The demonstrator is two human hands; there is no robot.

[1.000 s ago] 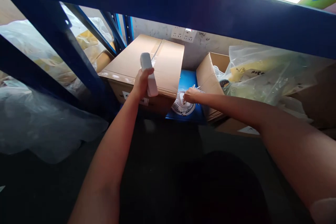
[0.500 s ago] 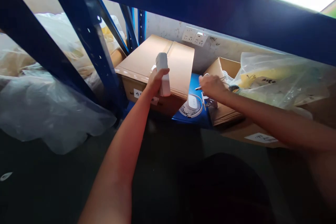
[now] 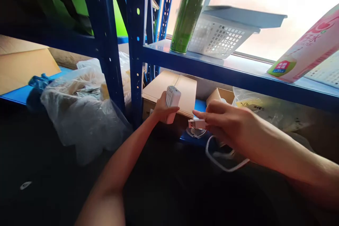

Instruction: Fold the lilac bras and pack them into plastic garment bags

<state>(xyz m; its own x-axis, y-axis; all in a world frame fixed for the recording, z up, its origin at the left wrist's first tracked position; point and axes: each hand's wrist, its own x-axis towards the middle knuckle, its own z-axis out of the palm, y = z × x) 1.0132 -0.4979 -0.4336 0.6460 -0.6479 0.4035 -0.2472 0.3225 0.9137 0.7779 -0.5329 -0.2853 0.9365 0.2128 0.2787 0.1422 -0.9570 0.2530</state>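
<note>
My left hand point(image 3: 162, 108) is closed around a white power bank point(image 3: 173, 104), held upright with its port end facing up, in front of a closed cardboard box point(image 3: 169, 86). To the right of it, my right hand point(image 3: 225, 120) pinches the white USB plug point(image 3: 196, 124) of a cable, its metal end pointing left toward the power bank but apart from it. The white cable point(image 3: 225, 168) hangs in a loop below that hand. Behind the plug, a small white fan point(image 3: 195, 133) lies on the blue lower shelf, partly hidden.
A blue shelf board point(image 3: 233, 69) crosses above my hands, carrying a green can point(image 3: 186, 17), a white basket point(image 3: 214, 39) and a pink bottle point(image 3: 304, 49). Blue posts point(image 3: 135, 60) stand at left beside a clear plastic bag point(image 3: 82, 120). An open carton point(image 3: 215, 95) sits behind my right hand.
The view has tilted up, showing the upper shelf. My right hand has come nearer with the USB plug and cable lifted from the lower shelf. The power bank has turned, showing its port end.
</note>
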